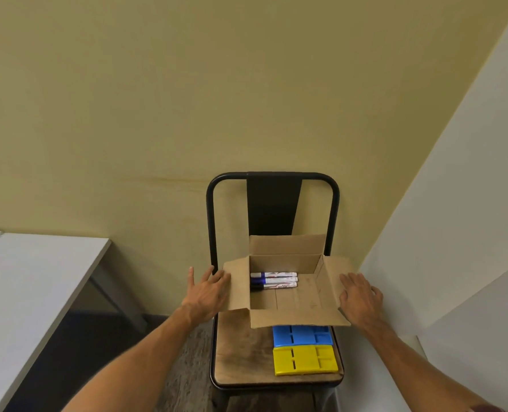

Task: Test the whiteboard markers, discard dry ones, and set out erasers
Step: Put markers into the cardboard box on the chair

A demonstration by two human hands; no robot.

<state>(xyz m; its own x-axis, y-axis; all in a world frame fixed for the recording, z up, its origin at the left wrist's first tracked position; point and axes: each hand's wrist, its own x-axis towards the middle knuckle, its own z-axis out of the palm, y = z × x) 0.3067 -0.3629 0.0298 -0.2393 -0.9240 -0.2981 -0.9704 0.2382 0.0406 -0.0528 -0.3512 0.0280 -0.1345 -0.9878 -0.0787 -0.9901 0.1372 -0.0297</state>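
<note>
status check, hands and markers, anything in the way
Left hand and right hand open, flat on side flaps of box. Three markers lying inside, untouched. Blue eraser and yellow eraser on chair seat; nothing blocking.

Nothing here can be read. The 3 markers (273, 280) lying in the cardboard box (294, 321) have printed labels on their white barrels, with red and dark marks, but the lettering is too small and blurred to make out any word or brand. There are faint marks on the inner floor of the box, and it is not possible to tell whether they are letters.
</note>
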